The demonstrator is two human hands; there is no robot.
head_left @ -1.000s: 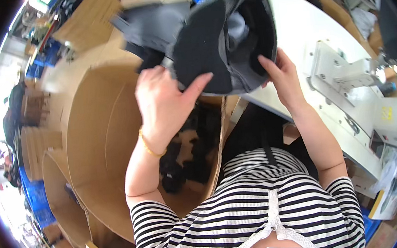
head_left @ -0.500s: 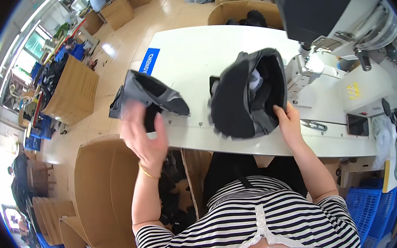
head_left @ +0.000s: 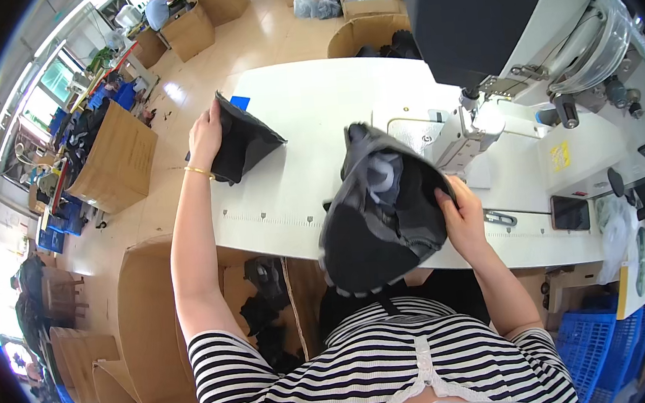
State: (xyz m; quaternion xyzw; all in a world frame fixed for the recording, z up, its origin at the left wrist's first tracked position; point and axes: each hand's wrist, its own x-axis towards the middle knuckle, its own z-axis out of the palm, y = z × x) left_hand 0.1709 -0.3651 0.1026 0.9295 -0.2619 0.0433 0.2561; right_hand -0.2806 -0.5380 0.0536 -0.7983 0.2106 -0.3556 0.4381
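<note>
Two dark caps are out on the white table [head_left: 299, 196] right now. The right hand [head_left: 463, 216] has its fingers curled around the edge of the black cap [head_left: 382, 219], which is held upside down at the near edge of the table, just beside the big sewing machine [head_left: 508, 39]. You can see the grey lining inside it. The left hand [head_left: 205, 131] is stretched far out to the side and lies flat with its fingers closed on a folded dark cap piece [head_left: 244, 139] at the far left edge of the table. Both look light and soft, like cloth that bends and flops. I think the brim of the black cap is the stiffest part, so the rim by the brim seems a good place to hold it. The cloth should not slip much or break. A cardboard box [head_left: 146, 332] with more dark pieces stands on the floor by the person's left side.
</note>
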